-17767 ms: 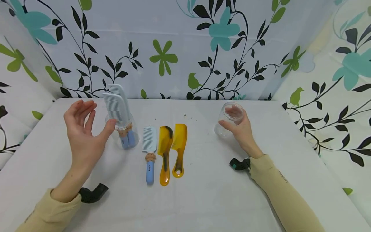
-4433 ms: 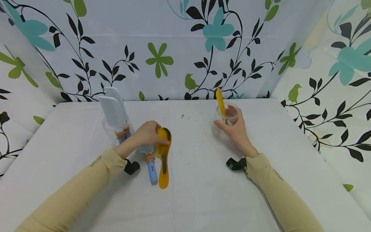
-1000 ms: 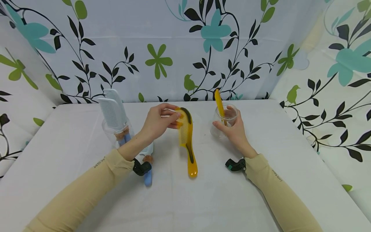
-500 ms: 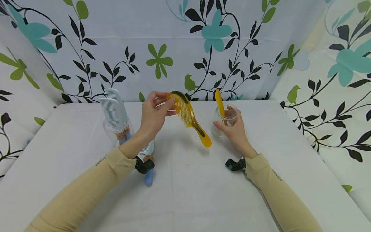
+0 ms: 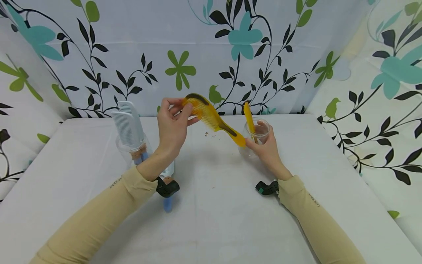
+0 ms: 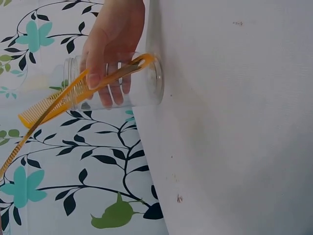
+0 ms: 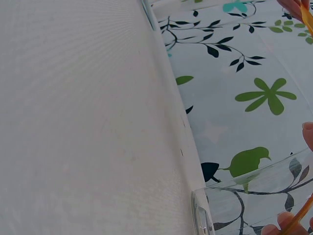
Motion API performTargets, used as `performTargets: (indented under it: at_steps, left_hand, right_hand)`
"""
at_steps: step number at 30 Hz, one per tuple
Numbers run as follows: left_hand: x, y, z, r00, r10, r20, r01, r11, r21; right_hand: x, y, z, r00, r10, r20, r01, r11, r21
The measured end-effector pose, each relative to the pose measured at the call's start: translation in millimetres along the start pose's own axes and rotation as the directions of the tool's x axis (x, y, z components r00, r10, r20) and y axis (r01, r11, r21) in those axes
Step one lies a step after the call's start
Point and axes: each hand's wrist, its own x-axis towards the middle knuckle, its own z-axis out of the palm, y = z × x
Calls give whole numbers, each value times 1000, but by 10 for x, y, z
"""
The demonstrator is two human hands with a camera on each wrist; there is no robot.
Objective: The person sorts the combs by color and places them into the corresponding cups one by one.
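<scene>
My left hand (image 5: pixel 173 126) pinches an amber comb with a dark streak (image 5: pixel 211 115) by its toothed end, holding it above the table. The comb's handle slants down to the right, its tip overlapping my right thumb in the head view. My right hand (image 5: pixel 267 148) grips a clear glass jar (image 5: pixel 255 128), which stands upright on the table. A second amber comb (image 5: pixel 249 117) leans inside that jar, toothed end up; in the left wrist view its handle (image 6: pixel 129 68) reaches toward the jar's base.
At the left, another clear jar (image 5: pixel 122 145) holds pale blue combs (image 5: pixel 126 126) with blue handles. One more blue-handled comb (image 5: pixel 167 203) lies on the white table (image 5: pixel 211 220), partly hidden behind the left wrist. Small dark specks lie near the table's middle. A patterned cloth (image 5: pixel 197 29) hangs behind.
Earlier both amber combs lay on the table; one now leans in the right jar. The streaked comb has risen, its handle swinging rightward toward that jar. My right hand keeps its grip.
</scene>
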Motion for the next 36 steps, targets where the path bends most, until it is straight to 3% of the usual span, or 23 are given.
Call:
performTargets:
  at_steps: [7,19,28,36]
  left_hand:
    - [24,42,5,996,77,-54,-80,995,-56]
    - [33,84,100,989,115,-95,-123,989,-84]
    - [30,56,222,991,114,-77,-123,984,-130]
    - [6,-2,305,995,97,-13,-97,982,-161]
  right_hand:
    - [59,200,0,1000,-15,-8,15,1000,-8]
    - [37,205,8,1000,-15,-19,15,1000,-19]
    - [37,216,5,1000,-10,-17,10,1000,-26]
    - [39,164,3,1000,30,-8,-30,999,-15]
